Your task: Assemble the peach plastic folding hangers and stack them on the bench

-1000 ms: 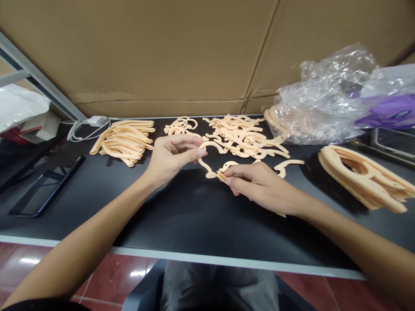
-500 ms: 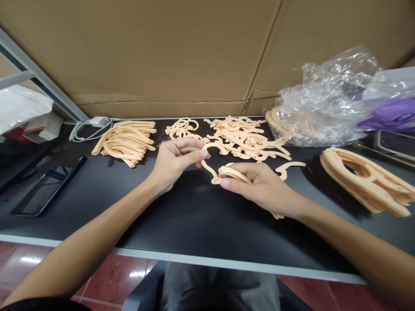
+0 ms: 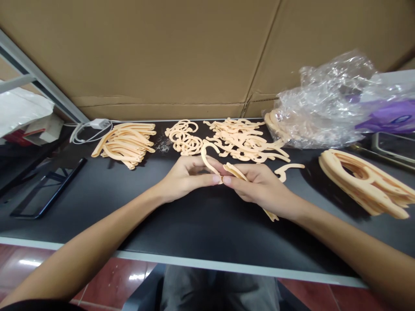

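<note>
My left hand (image 3: 188,176) pinches the lower end of a pale orange hook-shaped piece (image 3: 207,156) whose curve rises above my fingers. My right hand (image 3: 259,186) grips a long curved arm piece (image 3: 238,172) of the same material; its far end sticks out below my wrist. The fingertips of both hands meet where the two pieces touch, just above the black table (image 3: 194,216). Behind my hands lie a pile of hooks (image 3: 184,138) and a heap of small curved pieces (image 3: 243,138).
A stack of long arm pieces (image 3: 125,140) lies at the left, a stack of hanger bodies (image 3: 365,181) at the right. A crumpled clear plastic bag (image 3: 324,103) sits at the back right, a white charger and cable (image 3: 94,127) at the back left. A cardboard wall (image 3: 181,56) closes the back.
My left hand has come down and to the right with the hook, so that it meets my right hand. The hook now stands more upright against the arm piece.
</note>
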A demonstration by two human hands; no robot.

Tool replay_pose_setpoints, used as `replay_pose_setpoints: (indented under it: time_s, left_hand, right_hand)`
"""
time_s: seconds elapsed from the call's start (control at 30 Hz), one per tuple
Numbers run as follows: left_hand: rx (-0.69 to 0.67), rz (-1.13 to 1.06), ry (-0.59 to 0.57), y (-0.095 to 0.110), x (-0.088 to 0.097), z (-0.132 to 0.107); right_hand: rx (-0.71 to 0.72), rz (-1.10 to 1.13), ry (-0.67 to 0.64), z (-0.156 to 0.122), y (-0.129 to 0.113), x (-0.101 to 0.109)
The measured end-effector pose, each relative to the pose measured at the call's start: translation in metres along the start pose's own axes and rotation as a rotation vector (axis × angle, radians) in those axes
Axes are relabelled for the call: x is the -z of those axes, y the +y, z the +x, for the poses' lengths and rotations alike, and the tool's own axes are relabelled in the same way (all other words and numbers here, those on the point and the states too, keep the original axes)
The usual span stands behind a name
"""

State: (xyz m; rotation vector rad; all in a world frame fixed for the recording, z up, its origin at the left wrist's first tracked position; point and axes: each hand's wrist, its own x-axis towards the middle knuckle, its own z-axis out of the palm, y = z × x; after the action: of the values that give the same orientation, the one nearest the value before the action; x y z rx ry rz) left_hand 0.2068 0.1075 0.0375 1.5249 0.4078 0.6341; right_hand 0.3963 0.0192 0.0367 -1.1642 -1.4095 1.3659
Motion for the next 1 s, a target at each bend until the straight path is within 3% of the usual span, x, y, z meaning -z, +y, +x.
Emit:
replay_pose_setpoints:
  time_s: [0.13, 0.27, 0.43, 0.8, 1.0]
  left_hand:
    - [-0.039, 0.021, 0.096, -0.0002, -0.0024, 0.0012]
    - [0.041, -0.034, 0.219, 0.0006, -0.0049, 0.0012]
    - [0.042, -0.079, 0.216, 0.001, -0.0071, -0.0001]
    - [0.03, 0.035, 0.238, 0.0026, -0.0056, 0.0009]
    - [0.028, -0.007, 0.267, -0.0002, -0.0053, 0.001]
  right_hand:
    - [-0.049, 0.061, 0.0, 0.0004, -0.0022, 0.0011]
    - [-0.108, 0.159, 0.091, 0.0021, -0.0052, 0.0012]
    - [-0.157, 0.184, 0.153, 0.0029, -0.005, 0.0007]
    - [-0.187, 0.154, -0.029, 0.0023, -0.0074, 0.0097]
    - [-0.2, 0.071, -0.046, 0.0007, -0.0076, 0.0086]
